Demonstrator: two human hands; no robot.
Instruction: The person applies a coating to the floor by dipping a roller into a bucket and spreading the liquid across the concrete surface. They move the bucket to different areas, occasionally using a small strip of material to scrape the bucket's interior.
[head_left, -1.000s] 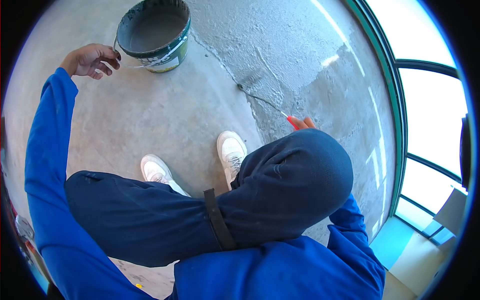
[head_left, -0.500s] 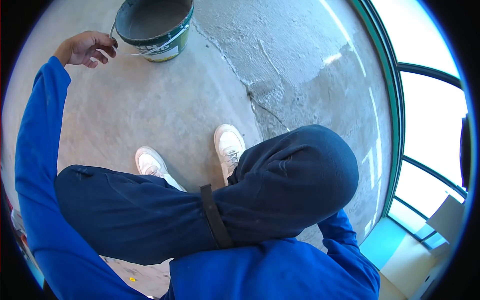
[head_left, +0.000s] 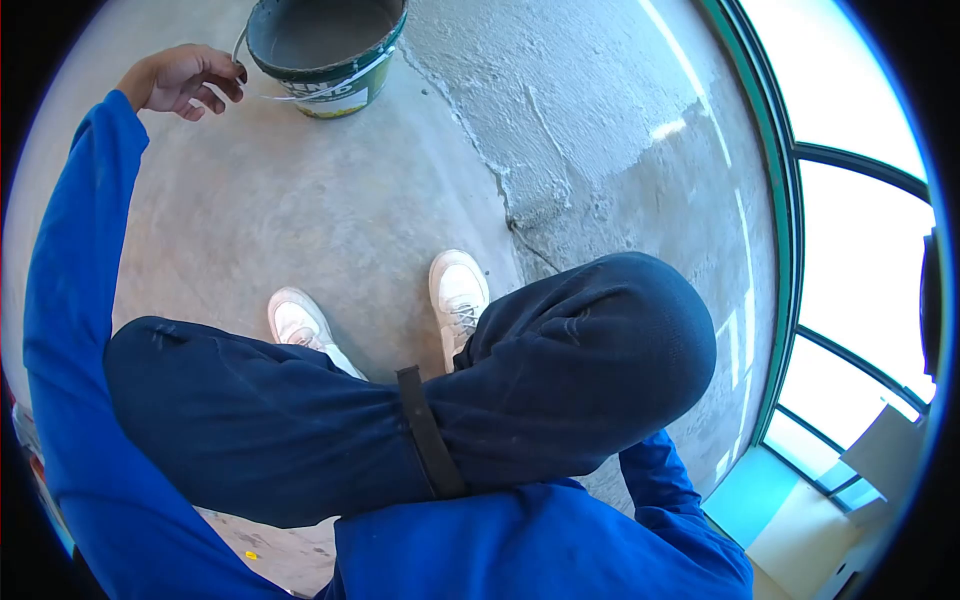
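Observation:
At the upper left, my left hand is beside a green bucket with grey material inside. Its fingers are curled, with the thumb and index finger at the end of the bucket's thin handle. The bucket stands upright on the concrete floor and is cut off by the top of the view. My right hand cannot be seen; only the blue sleeve shows, behind my right knee.
Wet-looking grey mortar covers the floor right of the bucket, with a rough edge. My white shoes are below it. A green-framed window runs along the right, near pale panels.
The bucket and my left hand appear slightly higher and further right in the view. The window and floor have shifted a little too. The left hand's grip looks unchanged.

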